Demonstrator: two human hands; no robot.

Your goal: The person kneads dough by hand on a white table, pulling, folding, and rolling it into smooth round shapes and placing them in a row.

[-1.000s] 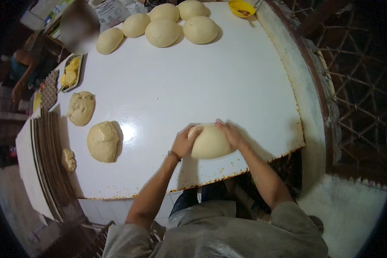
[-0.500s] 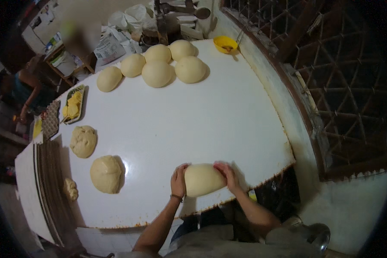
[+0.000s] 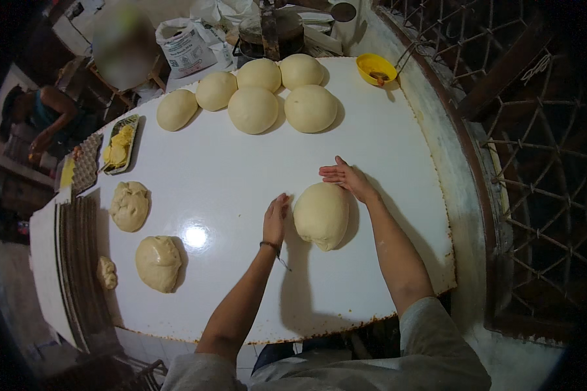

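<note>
A large pale dough ball lies on the white tabletop. My left hand is just left of it, fingers raised and slightly curved, holding nothing. My right hand is open above the ball's far side, fingers stretched out, thumb up; whether it touches the dough I cannot tell. Two rougher dough lumps and a small scrap lie to the left. Several smooth dough balls sit along the far edge.
A tray of yellow fat, an egg carton and stacked boards line the left side. A yellow bowl sits far right, sacks behind. A co-worker is at left. A metal grille borders the right.
The dough my hands were gripping near the front edge now sits farther from me, turned lengthwise. Both hands have let go, with my right hand opened and moved up.
</note>
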